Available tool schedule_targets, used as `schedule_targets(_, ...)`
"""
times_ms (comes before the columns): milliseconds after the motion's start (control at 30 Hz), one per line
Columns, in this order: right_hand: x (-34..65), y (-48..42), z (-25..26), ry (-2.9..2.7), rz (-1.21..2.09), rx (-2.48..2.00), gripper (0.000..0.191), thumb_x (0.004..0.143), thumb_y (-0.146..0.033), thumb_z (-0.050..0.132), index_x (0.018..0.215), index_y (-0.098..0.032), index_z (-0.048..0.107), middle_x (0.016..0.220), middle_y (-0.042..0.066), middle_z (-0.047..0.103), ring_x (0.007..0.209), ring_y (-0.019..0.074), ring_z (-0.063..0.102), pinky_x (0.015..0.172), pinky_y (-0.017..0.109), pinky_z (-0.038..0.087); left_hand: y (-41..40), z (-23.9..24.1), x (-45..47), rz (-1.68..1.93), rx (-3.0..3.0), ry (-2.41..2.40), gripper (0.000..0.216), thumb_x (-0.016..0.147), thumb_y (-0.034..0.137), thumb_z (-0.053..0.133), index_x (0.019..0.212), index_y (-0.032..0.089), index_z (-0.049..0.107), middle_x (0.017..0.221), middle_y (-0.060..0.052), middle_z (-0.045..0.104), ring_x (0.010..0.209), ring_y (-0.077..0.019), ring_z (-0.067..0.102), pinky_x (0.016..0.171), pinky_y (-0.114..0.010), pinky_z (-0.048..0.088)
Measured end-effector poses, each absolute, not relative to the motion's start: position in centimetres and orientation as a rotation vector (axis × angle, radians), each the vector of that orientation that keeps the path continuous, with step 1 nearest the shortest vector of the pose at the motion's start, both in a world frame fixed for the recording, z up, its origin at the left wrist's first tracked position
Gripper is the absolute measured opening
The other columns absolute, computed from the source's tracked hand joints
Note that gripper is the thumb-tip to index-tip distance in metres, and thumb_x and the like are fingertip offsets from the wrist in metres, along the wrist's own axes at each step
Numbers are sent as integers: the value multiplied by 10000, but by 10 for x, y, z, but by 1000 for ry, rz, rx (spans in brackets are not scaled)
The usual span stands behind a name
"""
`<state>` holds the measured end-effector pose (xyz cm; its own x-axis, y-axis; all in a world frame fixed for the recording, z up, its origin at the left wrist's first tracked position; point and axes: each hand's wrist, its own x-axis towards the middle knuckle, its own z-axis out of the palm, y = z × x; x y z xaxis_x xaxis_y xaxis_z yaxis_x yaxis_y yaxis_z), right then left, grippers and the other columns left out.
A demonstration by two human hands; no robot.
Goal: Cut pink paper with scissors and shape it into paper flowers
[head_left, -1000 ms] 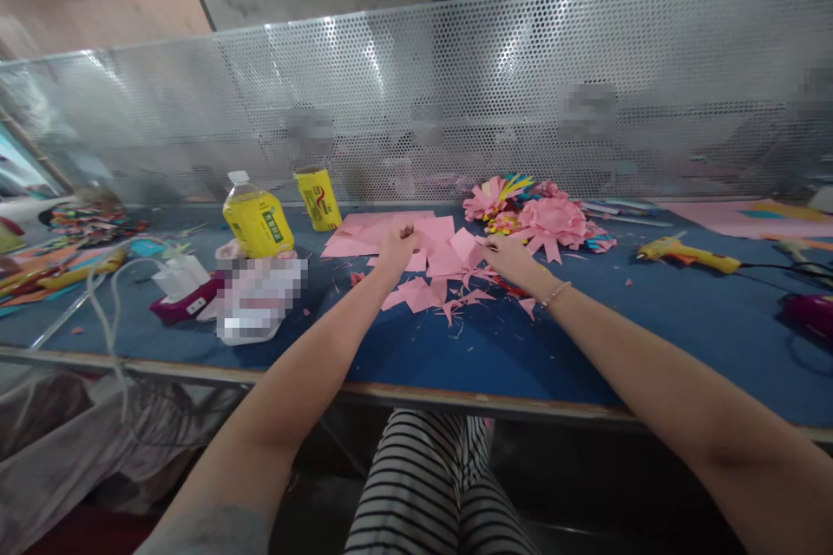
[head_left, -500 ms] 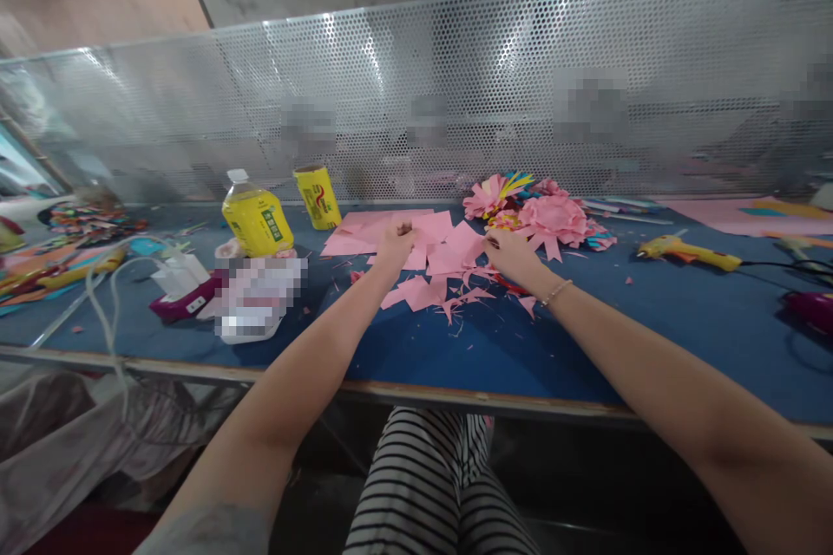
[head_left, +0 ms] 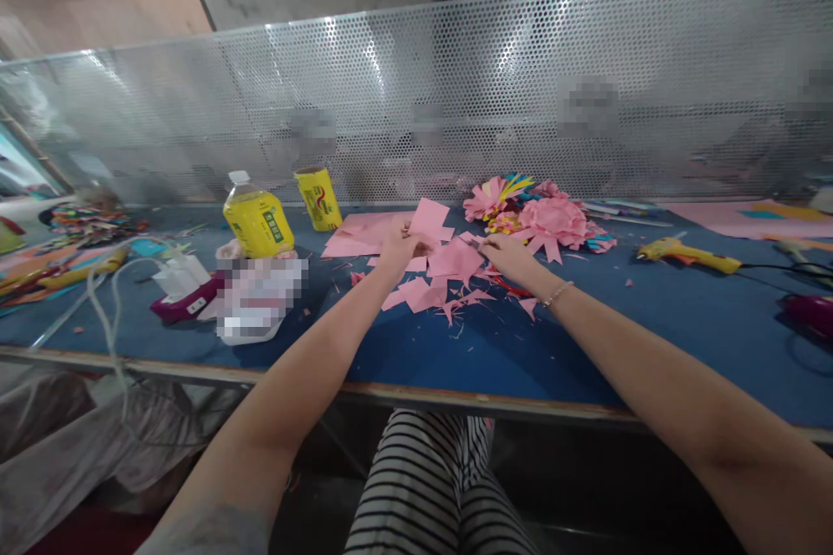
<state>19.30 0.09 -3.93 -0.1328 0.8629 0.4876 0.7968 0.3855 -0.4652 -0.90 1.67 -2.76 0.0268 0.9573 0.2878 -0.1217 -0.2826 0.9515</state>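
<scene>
My left hand (head_left: 398,250) is closed on a pink paper square (head_left: 430,217), which it holds tilted up above the other sheets. To its right, my right hand (head_left: 509,255) is closed around scissors (head_left: 477,244); only their dark metal tips show, pointing left, and the handles are hidden by my fingers. Between and below the hands lie loose pink paper pieces (head_left: 424,295) and thin offcuts. A stack of pink sheets (head_left: 357,234) rests behind my left hand. Something red (head_left: 513,285) lies partly covered under my right hand.
Pink paper flowers (head_left: 553,218) are heaped behind my right hand. A yellow bottle (head_left: 259,221) and a yellow can (head_left: 318,199) stand to the left. A yellow glue gun (head_left: 690,253) lies right. A perforated metal screen (head_left: 403,87) borders the blue table (head_left: 560,364).
My left hand has lifted a pink square off the sheets and tilted it up. The scissor tips now show at my right hand, which has shifted slightly.
</scene>
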Motion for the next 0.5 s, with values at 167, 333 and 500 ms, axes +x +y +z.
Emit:
schedule_targets(167, 183, -5, -36, -1752, 371, -1192, 211, 715, -227, 472, 913, -170, 517, 1000, 80, 550, 897, 164, 514, 807, 296, 381, 11, -33, 0, 1174, 1311, 878, 186, 605, 62, 563, 717, 160, 451, 621, -32, 608, 581, -128, 605, 648, -297, 485)
schedule_targets(333, 171, -11, -33, -1658, 495, -1121, 136, 717, -289, 483, 798, -180, 472, 744, 13, 546, 680, 132, 534, 638, 266, 427, 0, -34, 6, 956, 1418, 810, 205, 633, 111, 593, 719, 170, 417, 650, -14, 575, 584, -134, 613, 630, -309, 478)
schedule_targets(500, 170, -13, -30, -1687, 512, -1169, 63, 687, -216, 459, 638, -190, 429, 553, -44, 463, 496, 101, 464, 498, 233, 370, 3, -38, 7, 964, 1615, 831, 204, 613, 189, 637, 597, 152, 438, 549, 27, 499, 516, -79, 539, 605, -257, 457)
